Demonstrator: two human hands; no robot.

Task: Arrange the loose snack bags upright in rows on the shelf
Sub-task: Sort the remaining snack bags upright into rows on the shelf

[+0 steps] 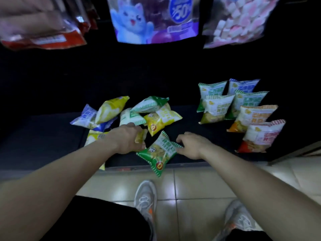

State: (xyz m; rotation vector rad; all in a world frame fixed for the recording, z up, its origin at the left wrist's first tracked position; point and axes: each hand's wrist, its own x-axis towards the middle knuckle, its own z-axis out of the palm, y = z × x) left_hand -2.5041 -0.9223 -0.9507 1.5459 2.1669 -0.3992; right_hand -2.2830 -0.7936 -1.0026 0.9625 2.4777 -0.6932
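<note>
I see the green snack bag [159, 152] lying tilted at the front lip of the dark shelf [191, 136], its lower corner hanging past the edge over the floor tiles [191, 181]. My right hand [190, 145] sits at the bag's 3 o'clock side; its fingers are curled onto the bag's upper right edge and touch it, though I cannot tell how firm the grip is. My left hand [127, 140] sits at the bag's 9 o'clock side, fingers bent down against a small yellow bag [141, 136]; I cannot tell whether it is clamped on that bag or only resting on it. The two hands are apart, with the green bag between them.

At 12 o'clock from the green bag lies the loose heap [132, 113]: yellow, green-and-white and blue bags lying flat or tilted, overlapping one another. One more yellow bag [94, 136] shows partly under my left forearm.

At 2 o'clock, well apart from the heap, stand the upright bags [239, 112] in two rows running front to back: green ones at the rear, an orange one and a red one nearer the front.

At 12 o'clock high, larger packets hang: a blue cat-print pouch [152, 20], a pink-and-white sweets pouch [238, 21] and a blurred red packet [45, 32].

At 6 o'clock I see two grey shoes [145, 200].
</note>
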